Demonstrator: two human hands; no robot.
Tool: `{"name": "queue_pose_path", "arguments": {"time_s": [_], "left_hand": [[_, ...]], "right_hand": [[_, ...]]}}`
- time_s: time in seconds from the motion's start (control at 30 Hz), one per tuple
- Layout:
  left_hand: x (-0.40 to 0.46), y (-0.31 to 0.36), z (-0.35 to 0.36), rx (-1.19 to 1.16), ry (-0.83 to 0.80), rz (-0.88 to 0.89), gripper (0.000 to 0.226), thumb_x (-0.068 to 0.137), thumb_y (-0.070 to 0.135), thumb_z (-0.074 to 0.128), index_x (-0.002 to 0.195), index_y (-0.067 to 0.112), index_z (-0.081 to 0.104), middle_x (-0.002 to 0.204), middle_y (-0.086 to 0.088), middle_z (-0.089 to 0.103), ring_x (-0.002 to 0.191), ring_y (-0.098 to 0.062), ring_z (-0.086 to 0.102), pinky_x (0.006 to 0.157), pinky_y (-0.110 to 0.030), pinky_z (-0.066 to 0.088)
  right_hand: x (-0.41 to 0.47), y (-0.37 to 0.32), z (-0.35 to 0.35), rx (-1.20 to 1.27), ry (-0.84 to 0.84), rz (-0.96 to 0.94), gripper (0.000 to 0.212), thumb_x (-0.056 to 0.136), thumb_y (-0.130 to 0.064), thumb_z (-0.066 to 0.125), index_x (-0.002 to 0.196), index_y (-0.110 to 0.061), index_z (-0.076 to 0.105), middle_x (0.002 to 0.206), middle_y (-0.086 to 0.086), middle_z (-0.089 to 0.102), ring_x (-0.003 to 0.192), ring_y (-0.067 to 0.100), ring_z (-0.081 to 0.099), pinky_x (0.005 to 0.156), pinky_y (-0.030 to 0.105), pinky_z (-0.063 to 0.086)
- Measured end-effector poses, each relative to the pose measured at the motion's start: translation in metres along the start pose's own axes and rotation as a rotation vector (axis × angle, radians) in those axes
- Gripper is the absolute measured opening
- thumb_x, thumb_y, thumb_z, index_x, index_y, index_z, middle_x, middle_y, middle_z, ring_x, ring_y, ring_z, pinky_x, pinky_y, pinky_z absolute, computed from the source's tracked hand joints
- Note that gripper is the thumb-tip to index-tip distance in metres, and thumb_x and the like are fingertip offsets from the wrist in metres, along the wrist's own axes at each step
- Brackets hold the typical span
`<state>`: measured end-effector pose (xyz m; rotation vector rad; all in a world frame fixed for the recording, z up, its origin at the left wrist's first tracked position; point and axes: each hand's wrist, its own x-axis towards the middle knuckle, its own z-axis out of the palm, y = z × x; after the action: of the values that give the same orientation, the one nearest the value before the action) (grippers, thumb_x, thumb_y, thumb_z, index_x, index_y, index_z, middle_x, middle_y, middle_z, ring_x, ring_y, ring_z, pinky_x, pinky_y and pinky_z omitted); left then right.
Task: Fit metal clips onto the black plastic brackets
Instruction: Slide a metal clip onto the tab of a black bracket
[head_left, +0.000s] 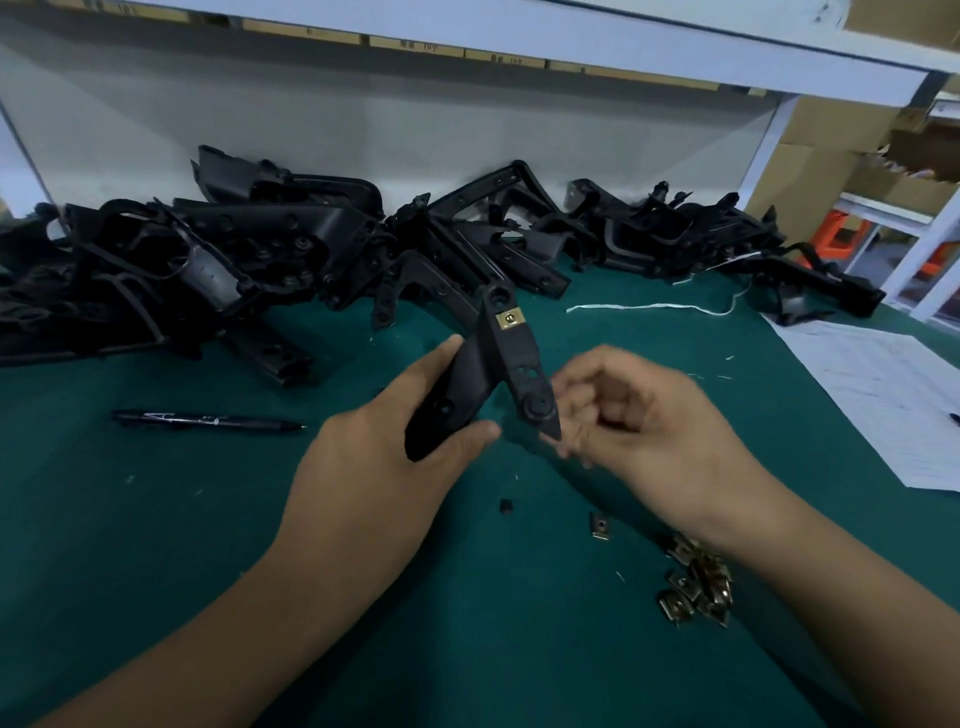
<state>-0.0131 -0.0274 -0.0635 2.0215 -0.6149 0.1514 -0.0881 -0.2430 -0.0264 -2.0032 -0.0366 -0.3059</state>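
The left hand (384, 447) grips a black bracket (498, 364) above the green table (156, 545), one brass clip (508, 318) already on its far end; the right hand (639, 415) is blurred with fingers curled at the near tip, and whether it holds anything I cannot tell; a clip pushed on crooked could slip off. Spare clips (696, 582) lie near right; a pen (208, 419) lies left; piled brackets (260, 249) crowd the far side.

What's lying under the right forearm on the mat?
A heap of metal clips shows at the right forearm's edge, with one loose clip nearby on the green mat. Anything further under the arm is covered.
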Motion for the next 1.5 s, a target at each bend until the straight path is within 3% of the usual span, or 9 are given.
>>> {"name": "queue_pose_path", "arguments": {"time_s": [0.07,0.13,0.4,0.53,0.8,1.2,1.33,1.43,1.5], "left_hand": [[-0.004,0.004,-0.002,0.055,-0.003,0.002,0.059,0.087,0.073,0.052,0.143,0.068,0.034,0.106,0.018,0.074,0.098,-0.004,0.067,0.083,-0.033,0.060],[-0.006,0.006,-0.002,0.109,-0.016,0.012,0.058,0.088,0.072,0.047,0.143,0.070,0.031,0.103,0.008,0.075,0.086,-0.014,0.069,0.079,-0.044,0.060],[-0.005,0.007,-0.002,0.108,0.086,0.014,0.053,0.092,0.064,0.053,0.143,0.064,0.037,0.100,0.014,0.074,0.084,-0.005,0.068,0.078,-0.044,0.060],[-0.004,0.007,-0.001,0.108,0.095,0.029,0.053,0.093,0.062,0.055,0.143,0.063,0.039,0.103,0.014,0.075,0.093,-0.008,0.069,0.084,-0.046,0.059],[-0.004,0.007,-0.001,0.093,0.116,0.032,0.052,0.092,0.063,0.054,0.142,0.066,0.038,0.099,0.003,0.076,0.089,-0.016,0.070,0.081,-0.048,0.060],[-0.006,0.009,-0.002,0.225,0.134,0.096,0.055,0.094,0.060,0.052,0.147,0.056,0.038,0.079,0.014,0.070,0.060,-0.006,0.060,0.059,-0.039,0.055],[-0.004,0.005,-0.003,0.189,0.187,0.068,0.052,0.095,0.057,0.053,0.146,0.053,0.042,0.071,0.015,0.065,0.059,-0.006,0.060,0.056,-0.033,0.051],[-0.003,0.000,-0.005,0.142,0.194,0.022,0.051,0.094,0.060,0.051,0.144,0.054,0.043,0.062,0.015,0.060,0.061,-0.004,0.062,0.049,-0.021,0.045],[0.002,0.000,-0.006,0.080,0.160,0.040,0.054,0.091,0.062,0.052,0.144,0.054,0.045,0.071,0.024,0.064,0.067,0.004,0.064,0.060,-0.012,0.049]], "right_hand": [[0.002,-0.002,-0.006,0.258,0.113,0.019,0.014,0.087,-0.001,0.076,0.101,-0.003,0.073,0.083,0.009,0.075,0.076,0.017,0.072,0.070,0.023,0.058],[0.001,-0.005,-0.009,0.472,0.141,0.054,0.023,0.081,-0.012,0.079,0.102,-0.002,0.077,0.090,0.017,0.077,0.082,0.023,0.076,0.073,0.025,0.060],[0.000,-0.007,0.001,0.610,0.091,0.100,0.020,0.081,-0.014,0.080,0.100,-0.006,0.080,0.095,0.020,0.079,0.081,0.024,0.078,0.071,0.026,0.062],[-0.001,-0.006,0.004,0.606,0.096,0.111,0.023,0.080,-0.015,0.082,0.100,-0.004,0.079,0.095,0.022,0.078,0.079,0.024,0.078,0.069,0.026,0.062],[0.001,-0.004,0.004,0.644,0.093,0.117,0.024,0.080,-0.016,0.081,0.101,-0.004,0.080,0.097,0.020,0.079,0.081,0.022,0.078,0.072,0.027,0.062],[-0.005,-0.007,0.017,0.638,0.121,0.157,0.026,0.081,-0.019,0.082,0.101,-0.002,0.079,0.100,0.024,0.078,0.092,0.033,0.078,0.077,0.033,0.063],[-0.012,-0.011,0.032,0.660,0.041,0.084,0.030,0.100,-0.013,0.065,0.128,-0.005,0.071,0.120,0.016,0.075,0.113,0.033,0.073,0.089,0.039,0.062],[-0.016,-0.017,0.035,0.673,-0.024,0.108,0.044,0.100,-0.005,0.059,0.143,-0.011,0.059,0.128,0.011,0.073,0.119,0.029,0.070,0.092,0.040,0.060],[-0.020,-0.023,0.035,0.651,0.009,0.123,0.041,0.101,-0.003,0.056,0.141,-0.013,0.060,0.121,0.013,0.075,0.112,0.031,0.073,0.088,0.038,0.062]]}}
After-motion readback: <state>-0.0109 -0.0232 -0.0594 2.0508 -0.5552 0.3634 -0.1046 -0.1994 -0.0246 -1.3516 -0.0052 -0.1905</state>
